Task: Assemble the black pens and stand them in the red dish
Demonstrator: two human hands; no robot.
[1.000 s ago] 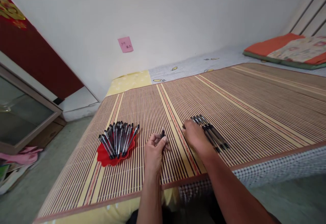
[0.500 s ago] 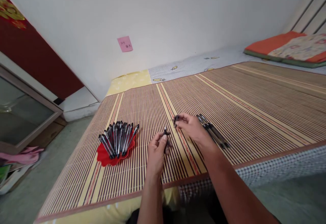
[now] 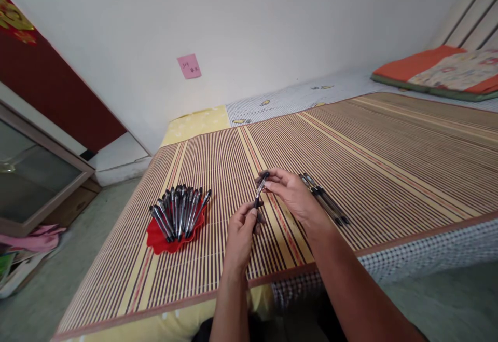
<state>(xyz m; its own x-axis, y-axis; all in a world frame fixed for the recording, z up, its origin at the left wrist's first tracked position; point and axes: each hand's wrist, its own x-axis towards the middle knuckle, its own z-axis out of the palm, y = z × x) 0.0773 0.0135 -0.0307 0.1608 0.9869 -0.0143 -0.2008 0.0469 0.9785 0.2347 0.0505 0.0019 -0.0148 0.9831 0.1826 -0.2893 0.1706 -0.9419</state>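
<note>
My left hand [image 3: 243,228] is closed around the dark barrel of a pen [image 3: 257,203], which points up and away from me. Between its thumb and fingers, my right hand [image 3: 288,191] pinches a clear pen cap with a black end [image 3: 264,177]. The cap lines up with the pen's tip; whether it is pushed fully on I cannot tell. To the right of my right hand, several capped pens [image 3: 327,202] lie side by side on the striped mat [image 3: 218,176]. Many more black-and-clear pens [image 3: 181,209] rest in a heap on a red wavy-edged dish [image 3: 157,238] at the left.
The mat covers a bed against a white wall [image 3: 272,30] bearing a pink note [image 3: 189,66]. A folded orange and floral quilt [image 3: 436,69] lies at the far right. Left of the bed stand a glass-panelled cabinet [image 3: 35,165] and some pink cloth [image 3: 35,236] on the floor.
My right hand has brought the cap down and left to the pen's bare tip, which was uncovered before. My left hand has barely moved and keeps its hold on the pen.
</note>
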